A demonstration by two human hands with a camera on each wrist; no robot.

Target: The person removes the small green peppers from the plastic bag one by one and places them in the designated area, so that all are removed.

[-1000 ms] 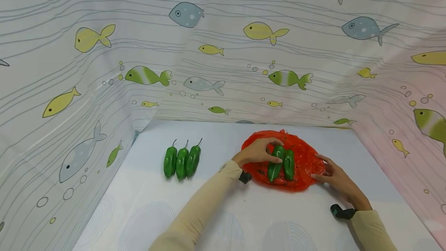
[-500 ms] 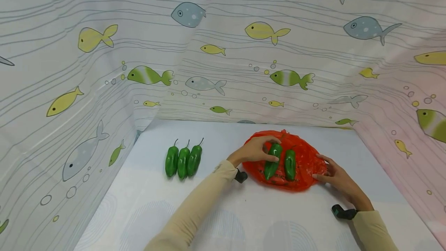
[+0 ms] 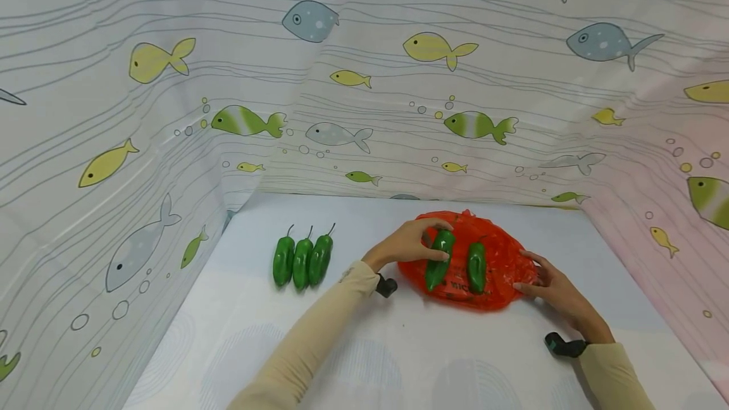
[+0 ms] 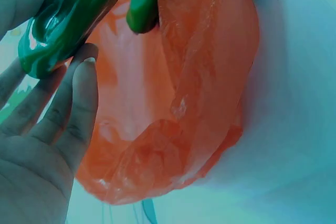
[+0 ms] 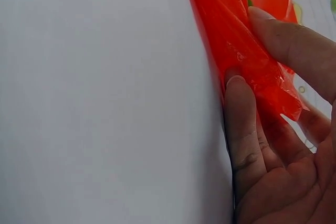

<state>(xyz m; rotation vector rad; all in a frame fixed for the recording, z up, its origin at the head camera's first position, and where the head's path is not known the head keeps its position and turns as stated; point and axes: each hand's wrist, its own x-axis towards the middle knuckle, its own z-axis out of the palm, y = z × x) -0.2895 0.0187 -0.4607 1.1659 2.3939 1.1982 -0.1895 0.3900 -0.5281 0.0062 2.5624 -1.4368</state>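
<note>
My left hand [image 3: 407,243] pinches a glossy green chili pepper [image 3: 435,273] between thumb and fingers, over the left part of a red plastic bag [image 3: 504,252]. In the left wrist view the fingertips meet the blunt end of this pepper [image 4: 79,17]. A second green pepper [image 3: 476,269] lies on the bag to the right of the held one. My right hand [image 3: 549,290] holds the bag's gathered right end; in the right wrist view the thumb and fingers lie on either side of the crumpled red plastic [image 5: 236,40].
Three green peppers [image 3: 302,264] with stems lie side by side on the white table [image 3: 342,328], well to the left of the bag. A fish-patterned sheet [image 3: 387,106] rises behind and at both sides of the table.
My left hand has moved left with its pepper, widening the gap to the second pepper on the bag. The right hand keeps its place at the bag's end.
</note>
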